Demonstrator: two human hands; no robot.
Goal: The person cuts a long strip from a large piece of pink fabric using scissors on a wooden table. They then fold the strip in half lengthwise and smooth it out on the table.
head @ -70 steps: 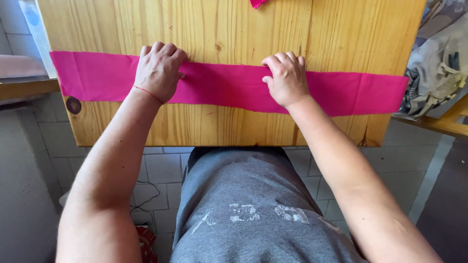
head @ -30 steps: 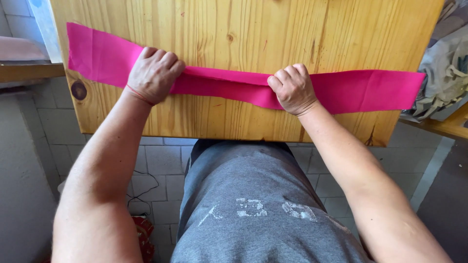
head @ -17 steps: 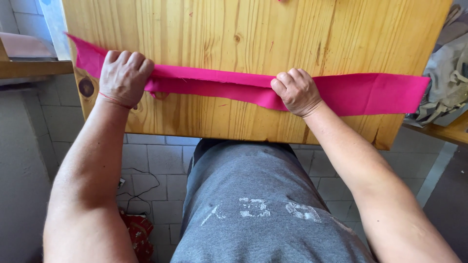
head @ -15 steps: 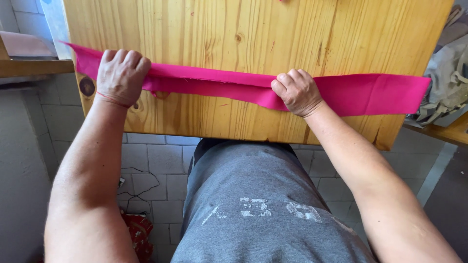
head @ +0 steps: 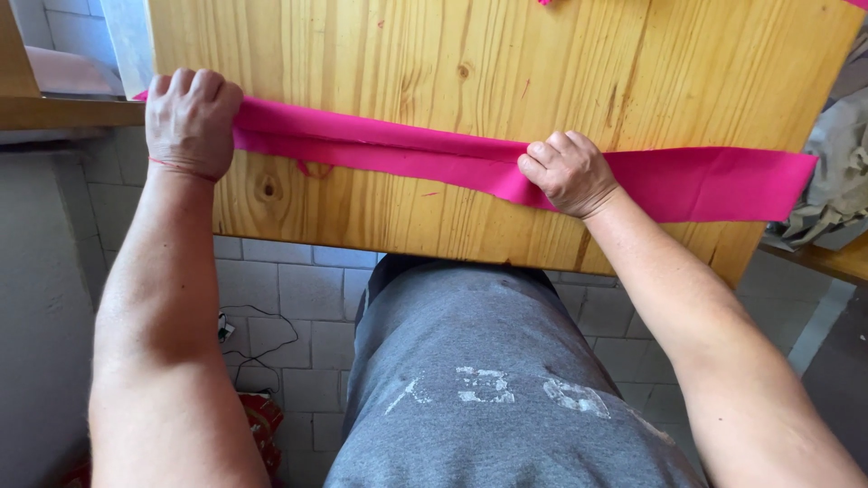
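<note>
A long strip of bright pink fabric (head: 398,152) lies across a pale wooden table (head: 506,63), folded lengthwise between my hands and still flat and wider at the right end (head: 723,183). My left hand (head: 190,119) grips the strip's left end at the table's left edge, fingers curled over it. My right hand (head: 568,172) pinches the folded strip near the middle, knuckles up.
A heap of grey-beige cloth (head: 836,190) lies on a wooden surface at the right. A wooden ledge (head: 63,110) runs at the left. Grey tiled floor (head: 298,316) with a cable shows beneath the table. More pink scraps (head: 545,3) peek in at the top edge.
My left hand has slid left along the strip to the table's left edge, and the fabric between my hands has been folded narrower. My right hand has stayed near the middle.
</note>
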